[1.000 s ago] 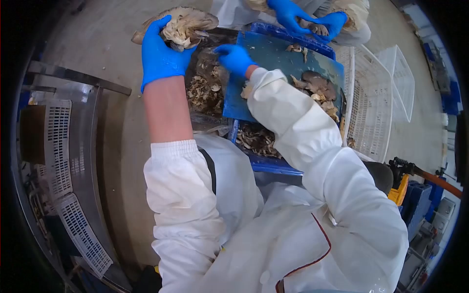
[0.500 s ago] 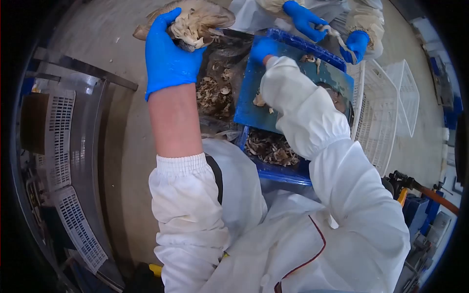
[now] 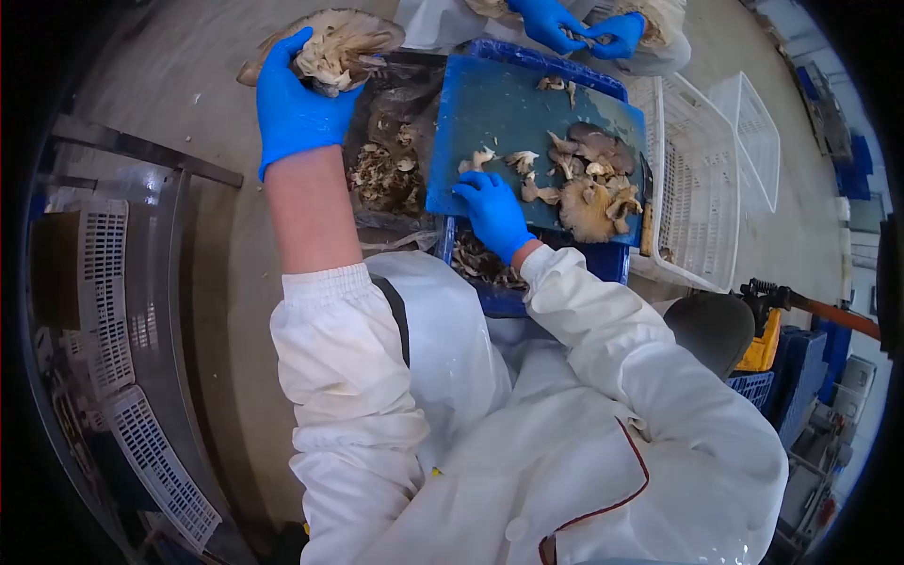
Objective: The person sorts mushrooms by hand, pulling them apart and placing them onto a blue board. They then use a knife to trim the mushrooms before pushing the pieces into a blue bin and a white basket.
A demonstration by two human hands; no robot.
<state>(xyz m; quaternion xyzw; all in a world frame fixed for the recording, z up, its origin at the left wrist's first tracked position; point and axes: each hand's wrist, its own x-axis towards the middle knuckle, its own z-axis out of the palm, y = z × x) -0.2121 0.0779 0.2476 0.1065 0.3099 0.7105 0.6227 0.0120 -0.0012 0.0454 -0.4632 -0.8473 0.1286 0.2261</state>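
My left hand (image 3: 299,108), in a blue glove, grips a large oyster mushroom cluster (image 3: 339,49) raised at the upper left, its pale gills and torn stem side facing me. My right hand (image 3: 492,209), also gloved in blue, is low over the near left part of the blue-green cutting board (image 3: 513,104), fingers apart and nothing seen in them. Small pale mushroom scraps (image 3: 477,158) lie just beyond its fingertips. To its right, a pile of oyster mushrooms (image 3: 593,184) rests on the board. A knife with a wooden handle (image 3: 647,229) lies along the board's right edge.
Under the board is a blue crate (image 3: 612,266) with mushroom pieces in it. A plastic bag of trimmings (image 3: 388,174) is left of the board. White crates (image 3: 697,169) stand at right. Across the board, another person's gloved hands (image 3: 574,30) hold something small. A metal frame (image 3: 141,146) is at left.
My right hand has drawn back from the board's far left corner to its near edge, uncovering the mushroom pile. The view has shifted; my left hand still holds its cluster. The other person's hands came together.
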